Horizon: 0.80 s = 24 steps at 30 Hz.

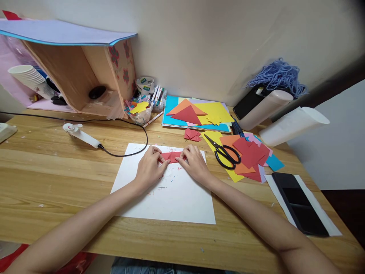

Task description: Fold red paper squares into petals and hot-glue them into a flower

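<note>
A strip of folded red paper (171,156) lies near the far edge of a white sheet (176,205) marked with colored smudges. My left hand (151,163) pinches the strip's left end between thumb and fingers. At its right end, my right hand (194,163) grips it the same way, so both ends are partly hidden. Just beyond my right hand sits a small folded red paper piece (192,134). Black-handled scissors (224,151) rest to the right on loose colored paper scraps (251,154).
A white glue gun (81,135) with a black cord lies left. Behind are a cardboard box (122,72), a tub of scraps (139,113) and stacked colored paper (169,108). Paper rolls (293,127), blue yarn (281,78) and a black phone (299,203) are on the right.
</note>
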Each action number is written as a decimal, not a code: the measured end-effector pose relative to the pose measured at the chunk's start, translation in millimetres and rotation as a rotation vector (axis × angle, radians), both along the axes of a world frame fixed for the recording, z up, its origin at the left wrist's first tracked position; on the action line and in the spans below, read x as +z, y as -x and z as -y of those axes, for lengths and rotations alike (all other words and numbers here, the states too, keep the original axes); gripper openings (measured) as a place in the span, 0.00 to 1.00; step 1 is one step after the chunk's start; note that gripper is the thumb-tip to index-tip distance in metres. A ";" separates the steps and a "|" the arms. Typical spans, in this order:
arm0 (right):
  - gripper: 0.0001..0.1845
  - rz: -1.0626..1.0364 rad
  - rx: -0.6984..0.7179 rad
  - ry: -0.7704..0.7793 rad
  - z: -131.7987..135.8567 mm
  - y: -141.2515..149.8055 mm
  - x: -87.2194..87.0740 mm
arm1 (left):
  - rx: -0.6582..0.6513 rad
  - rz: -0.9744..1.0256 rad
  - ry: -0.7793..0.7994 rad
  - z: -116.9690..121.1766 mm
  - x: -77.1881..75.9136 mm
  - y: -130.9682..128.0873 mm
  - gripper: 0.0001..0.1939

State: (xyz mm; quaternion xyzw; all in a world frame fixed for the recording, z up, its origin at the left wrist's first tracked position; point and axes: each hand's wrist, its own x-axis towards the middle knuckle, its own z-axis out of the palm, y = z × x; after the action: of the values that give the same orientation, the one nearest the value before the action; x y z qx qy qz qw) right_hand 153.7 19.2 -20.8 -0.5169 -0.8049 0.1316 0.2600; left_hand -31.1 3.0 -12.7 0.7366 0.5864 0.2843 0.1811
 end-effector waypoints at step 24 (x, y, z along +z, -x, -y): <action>0.10 0.065 0.116 -0.078 -1.0 0.8 3.3 | 0.042 -0.046 0.136 -8.4 9.5 8.1 0.12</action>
State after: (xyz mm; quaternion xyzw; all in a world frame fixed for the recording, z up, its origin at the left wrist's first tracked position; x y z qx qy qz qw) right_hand 152.9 20.2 -17.5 -0.4627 -0.8462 0.0982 0.2455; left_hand -39.2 11.4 -3.2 0.7163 0.6238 0.2307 0.2112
